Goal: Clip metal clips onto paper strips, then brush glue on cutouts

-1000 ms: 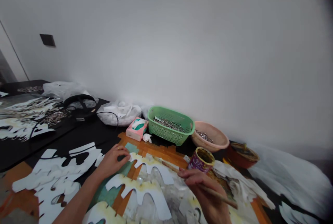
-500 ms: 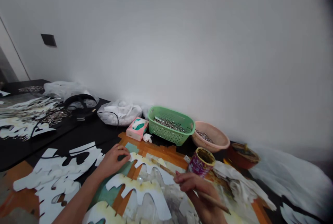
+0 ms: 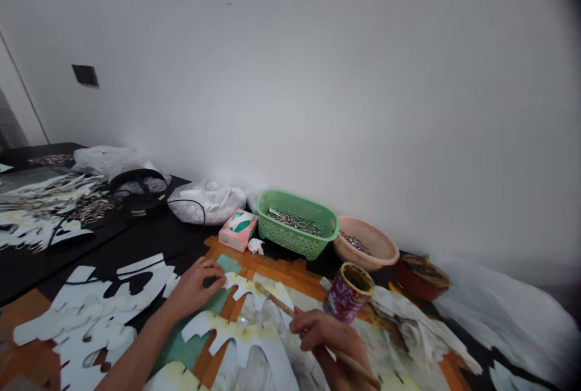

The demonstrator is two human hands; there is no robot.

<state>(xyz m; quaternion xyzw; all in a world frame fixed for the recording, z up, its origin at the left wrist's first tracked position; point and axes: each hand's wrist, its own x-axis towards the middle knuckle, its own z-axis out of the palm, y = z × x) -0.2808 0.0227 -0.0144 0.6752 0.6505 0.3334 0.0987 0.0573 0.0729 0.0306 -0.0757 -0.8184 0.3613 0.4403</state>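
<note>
My right hand [image 3: 329, 339] grips a brush [image 3: 279, 301] with a long wooden handle, its tip on the yellowish upper edge of a white cut-out piece [image 3: 240, 287]. My left hand [image 3: 200, 282] pinches the left end of that same piece against the work surface. Closer to me lies a second white cut-out piece [image 3: 247, 333] with scalloped notches and yellow smears along its top. Part of a third piece [image 3: 172, 377] shows at the bottom edge. To the right of the brush stands a purple can [image 3: 348, 294] with a yellow-stained rim.
White cut-outs [image 3: 97, 318] overlap at left. Behind are a tissue box [image 3: 238, 229], a green basket [image 3: 295, 227] of metal pieces, a pink bowl [image 3: 379, 246] and a red-brown pot [image 3: 422, 276]. A stained cloth [image 3: 413, 318] lies right of the can.
My right hand and the brush have moved left along the cut-out's upper edge, toward my left hand. My left hand still holds the piece's end. The view has shifted slightly.
</note>
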